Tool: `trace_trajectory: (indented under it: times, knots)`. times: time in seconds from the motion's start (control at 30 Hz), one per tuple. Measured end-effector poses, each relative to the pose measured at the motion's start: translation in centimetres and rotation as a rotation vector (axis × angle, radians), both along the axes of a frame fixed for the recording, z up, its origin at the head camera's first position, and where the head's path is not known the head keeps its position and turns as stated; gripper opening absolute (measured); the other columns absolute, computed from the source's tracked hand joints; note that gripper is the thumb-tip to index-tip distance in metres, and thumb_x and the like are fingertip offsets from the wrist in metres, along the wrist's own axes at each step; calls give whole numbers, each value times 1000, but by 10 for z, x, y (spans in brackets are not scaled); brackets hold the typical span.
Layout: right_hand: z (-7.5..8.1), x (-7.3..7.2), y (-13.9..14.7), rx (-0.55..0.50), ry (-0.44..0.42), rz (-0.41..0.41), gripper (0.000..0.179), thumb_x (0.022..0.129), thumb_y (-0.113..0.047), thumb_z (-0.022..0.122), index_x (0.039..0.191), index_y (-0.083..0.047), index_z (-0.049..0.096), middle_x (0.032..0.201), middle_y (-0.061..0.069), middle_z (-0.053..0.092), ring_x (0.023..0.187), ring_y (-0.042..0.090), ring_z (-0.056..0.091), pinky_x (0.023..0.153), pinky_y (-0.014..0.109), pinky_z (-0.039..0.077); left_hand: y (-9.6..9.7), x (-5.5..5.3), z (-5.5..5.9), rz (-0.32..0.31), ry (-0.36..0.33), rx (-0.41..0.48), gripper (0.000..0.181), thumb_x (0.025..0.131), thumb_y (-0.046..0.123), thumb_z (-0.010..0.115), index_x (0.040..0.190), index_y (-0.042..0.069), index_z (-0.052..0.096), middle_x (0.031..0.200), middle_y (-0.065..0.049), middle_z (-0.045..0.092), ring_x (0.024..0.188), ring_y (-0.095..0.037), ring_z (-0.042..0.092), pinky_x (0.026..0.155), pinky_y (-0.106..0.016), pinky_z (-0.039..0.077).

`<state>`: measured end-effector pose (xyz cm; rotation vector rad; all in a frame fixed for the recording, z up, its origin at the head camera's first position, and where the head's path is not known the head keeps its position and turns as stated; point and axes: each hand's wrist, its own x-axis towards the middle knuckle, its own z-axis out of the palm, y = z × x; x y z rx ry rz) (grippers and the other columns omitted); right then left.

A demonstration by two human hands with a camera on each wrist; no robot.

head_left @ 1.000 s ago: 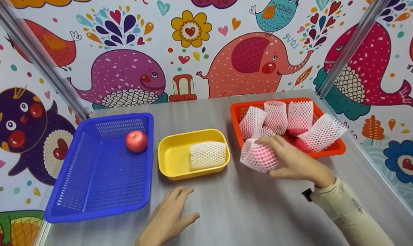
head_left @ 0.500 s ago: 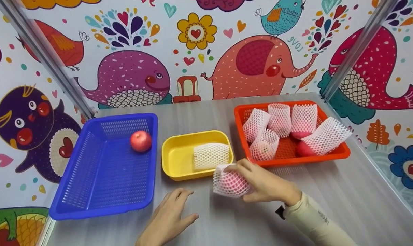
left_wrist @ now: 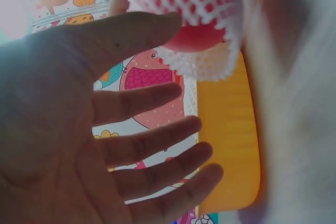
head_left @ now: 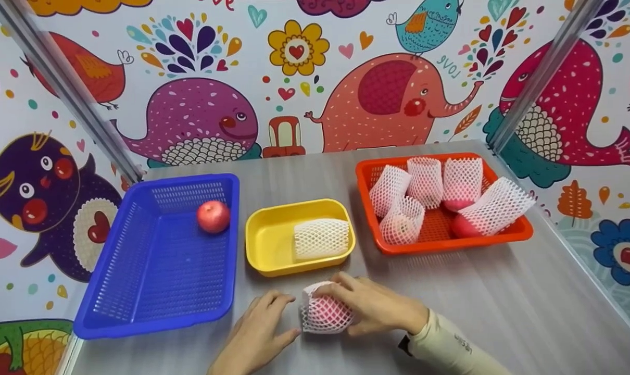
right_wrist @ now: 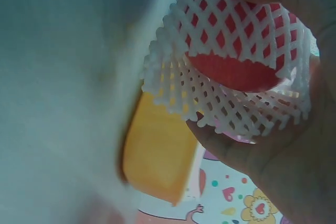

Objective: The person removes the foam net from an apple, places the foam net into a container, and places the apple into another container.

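A round red fruit in a white foam net sleeve [head_left: 328, 311] is at the front middle of the table in the head view. My right hand [head_left: 385, 306] grips it from the right, thumb and fingers around the net. The right wrist view looks into the sleeve's open end, where the red skin of the fruit [right_wrist: 236, 73] shows. Just left of the net is my left hand [head_left: 256, 330], its fingers extended and nothing in its grasp. In the left wrist view the left thumb [left_wrist: 142, 31] overlaps the net. Behind both hands stands a yellow tub [head_left: 265, 242] holding an empty foam net [head_left: 322, 238].
A blue basket [head_left: 153, 325] on the left holds one red apple [head_left: 213, 216]. The red basket [head_left: 450, 244] at the back right holds several netted fruits [head_left: 402, 221]. Patterned panels [head_left: 294, 104] enclose the grey table [head_left: 481, 297] at the back and sides.
My right hand has carried the netted fruit from the red basket's front edge leftward and toward me, up beside my left hand. The left hand has stayed nearly still.
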<state>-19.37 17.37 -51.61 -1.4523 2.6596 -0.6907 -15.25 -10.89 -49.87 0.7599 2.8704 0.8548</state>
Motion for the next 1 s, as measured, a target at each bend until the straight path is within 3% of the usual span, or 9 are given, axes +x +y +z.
trace_trajectory:
  times: [0.27,0.5,0.63,0.8,1.0]
  knots:
    - [-16,0,1,25,-35,4,103,61,-15,90,150,-29,39,126,-3,47,106,12,52,90,34,47,1,0,-2,-16,-8,-23,46,84,28,82,123,12,65,120,-2,60,111,-28,58,90,-50,50]
    - [-16,0,2,16,-33,7,104,60,-14,89,150,-28,39,127,-2,48,108,12,53,90,35,47,4,-2,-5,-34,-40,-13,42,86,27,80,122,12,65,117,-1,61,110,-27,59,88,-49,51]
    - [-15,0,2,21,-42,14,103,62,-14,89,151,-28,38,133,-2,48,113,13,52,93,37,46,8,-6,-12,-51,-50,-1,34,88,22,77,119,12,67,115,1,63,109,-25,59,89,-47,51]
    - [-15,0,3,26,-49,24,105,62,-15,89,152,-27,36,137,-2,48,119,14,51,97,38,46,15,-12,-22,-99,-12,15,30,89,14,75,117,10,68,112,0,65,106,-22,62,90,-44,51]
    - [-15,-1,3,35,-51,28,105,63,-15,90,152,-26,35,138,-3,48,122,14,50,99,38,45,21,-17,-29,-109,-26,26,33,87,19,77,117,8,66,108,-2,65,102,-22,62,88,-44,52]
